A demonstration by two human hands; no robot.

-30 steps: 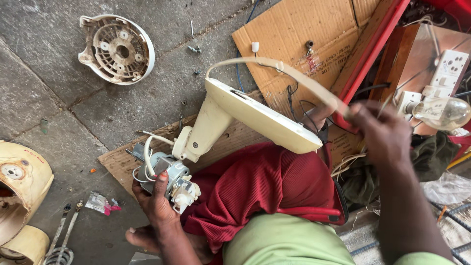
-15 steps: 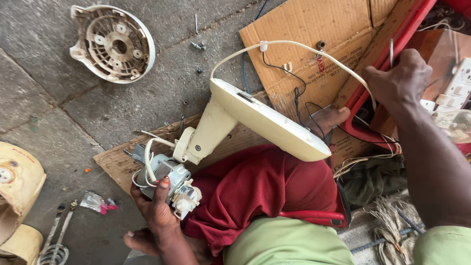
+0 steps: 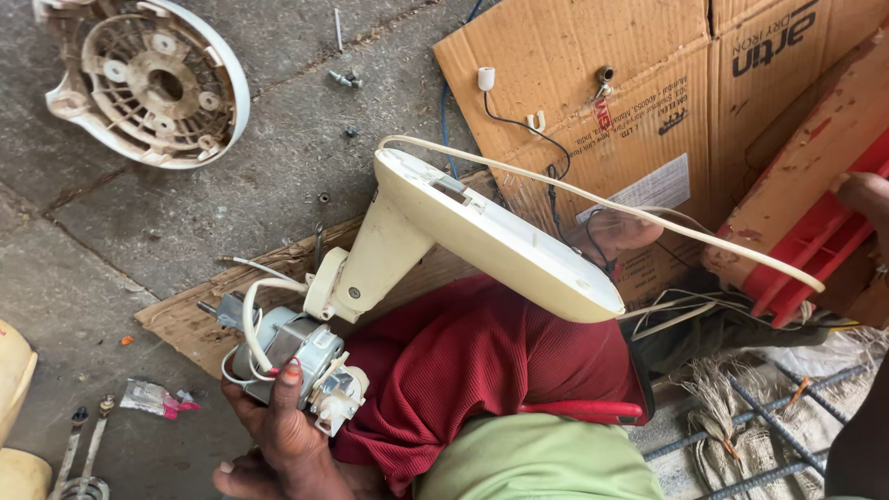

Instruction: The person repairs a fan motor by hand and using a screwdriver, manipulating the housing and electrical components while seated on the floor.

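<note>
Left hand [image 3: 278, 435] bare, no glove, no ring or watch seen; thumbnail has reddish polish w/ some wear. Right hand [image 3: 866, 194] only partly in frame at right edge, bare too, no details visible. Forearms bare, no sleeves in view. Lower body in dark red ribbed fabric [image 3: 472, 370], loose w/ folds over the lap. Light green garment [image 3: 537, 458] below it, smooth, plain, no print

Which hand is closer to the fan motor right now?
Left. The left hand grips the fan motor from below, thumb across its housing. The right hand is far off at the frame's right edge, by the red crate.
</note>
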